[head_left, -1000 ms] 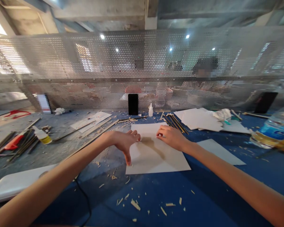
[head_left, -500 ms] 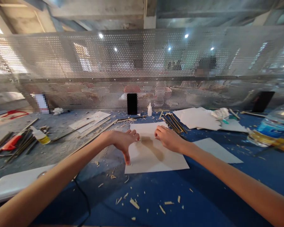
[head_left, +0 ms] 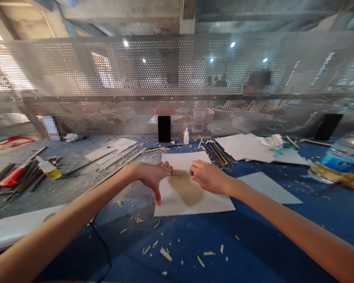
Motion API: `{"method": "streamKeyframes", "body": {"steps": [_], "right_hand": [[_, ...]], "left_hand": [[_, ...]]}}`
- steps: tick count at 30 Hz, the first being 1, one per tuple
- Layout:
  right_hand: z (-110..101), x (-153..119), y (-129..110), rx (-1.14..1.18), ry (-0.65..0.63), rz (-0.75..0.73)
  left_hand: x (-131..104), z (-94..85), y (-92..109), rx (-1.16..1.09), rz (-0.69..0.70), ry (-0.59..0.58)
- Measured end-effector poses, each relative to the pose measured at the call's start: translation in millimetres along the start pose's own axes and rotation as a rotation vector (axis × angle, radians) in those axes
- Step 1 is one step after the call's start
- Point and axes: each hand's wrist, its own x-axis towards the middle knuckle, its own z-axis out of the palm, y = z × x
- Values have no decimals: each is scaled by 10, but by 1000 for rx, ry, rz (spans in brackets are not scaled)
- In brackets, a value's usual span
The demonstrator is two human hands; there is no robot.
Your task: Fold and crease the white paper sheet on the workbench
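Observation:
A sheet of white paper [head_left: 216, 203] lies flat on the blue table before me, with a brownish shadow across its middle. My left hand [head_left: 153, 175] rests on the sheet's left side, thumb stretched toward me and the other fingers bent at the far side. Over the right part of the paper, my right hand [head_left: 209, 176] is closed, its fingers curled together. Whatever may be between those fingertips is hidden. Dark thin sticks [head_left: 215, 153] lie just beyond the right hand.
A small white bottle [head_left: 186, 136] and a black phone [head_left: 164, 129] stand by the perforated metal screen [head_left: 153, 78]. Stacked papers [head_left: 243, 147] and a large plastic bottle [head_left: 339, 157] are at right. A yellow-labelled bottle [head_left: 49, 168], red-handled tool [head_left: 13, 177] and white device [head_left: 20, 227] are left. Shavings [head_left: 166, 254] litter the front.
My right hand has shifted slightly left and toward me over the paper. The shadow on the sheet has widened. My left hand stays in place.

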Motion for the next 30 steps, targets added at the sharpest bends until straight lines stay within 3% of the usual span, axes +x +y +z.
{"method": "streamKeyframes", "body": {"steps": [2,7,14,18,20,26,30], "right_hand": [[-12,5,9,-1,-11,-10],[34,11,97,-78,14,152],[47,-3,-50,17,-7,54],[23,19,154,-109,-13,241],[0,4,170,-110,-24,267],[-37,-22,-84,44,-49,89],[30,6,89,26,6,157]], "left_hand": [[1,3,-5,-11,-5,-4],[-5,-10,12,-10,-17,-16],[-12,-31,34,7,0,-5],[-1,-25,22,11,-2,-6],[0,-28,24,8,-13,-16],[-18,-48,41,-3,-14,-18],[-25,-68,62,19,-17,-29]]}}
